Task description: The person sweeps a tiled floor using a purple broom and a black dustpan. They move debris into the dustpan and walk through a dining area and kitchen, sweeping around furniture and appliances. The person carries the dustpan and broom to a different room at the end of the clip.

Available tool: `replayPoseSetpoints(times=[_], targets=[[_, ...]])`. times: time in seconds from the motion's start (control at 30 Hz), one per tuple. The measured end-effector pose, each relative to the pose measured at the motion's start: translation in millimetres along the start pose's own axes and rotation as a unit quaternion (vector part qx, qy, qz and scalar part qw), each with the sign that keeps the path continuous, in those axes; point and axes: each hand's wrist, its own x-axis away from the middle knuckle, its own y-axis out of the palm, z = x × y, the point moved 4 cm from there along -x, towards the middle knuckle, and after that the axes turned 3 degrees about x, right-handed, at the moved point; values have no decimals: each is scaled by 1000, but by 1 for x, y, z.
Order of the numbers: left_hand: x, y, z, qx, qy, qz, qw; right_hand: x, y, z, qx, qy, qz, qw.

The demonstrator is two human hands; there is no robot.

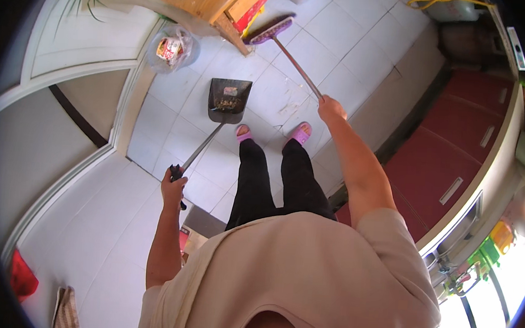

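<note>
My left hand (174, 186) grips the black handle end of a long-handled dustpan (243, 113). The dark pan rests on the tiled floor in front of my feet, with a small heap of debris (228, 103) inside and a sticker on it. My right hand (331, 109) is closed around the metal pole of a purple push broom (277, 28). The broom's head lies up ahead, beside the leg of a wooden table (234, 38), with its bristles turned towards the table.
Left of the table stands a bin with a clear plastic liner (186, 53) and a food package in it. A white-framed door (130, 72) is at the left. Red cabinets (429, 169) under a counter line the right. Small bits and smudges (288, 109) mark the floor tiles.
</note>
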Motion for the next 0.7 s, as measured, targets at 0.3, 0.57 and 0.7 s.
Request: replayPoseSetpoints(times=[0.3, 0.57, 0.7], targets=[[7, 0, 3, -4, 8, -6, 1000, 99, -10, 69, 74, 38, -10, 996], [-4, 4, -5, 38, 8, -31, 999, 90, -2, -5, 88, -4, -34, 996], [-3, 3, 5, 25, 7, -31, 999, 76, 28, 27, 107, 44, -61, 991]])
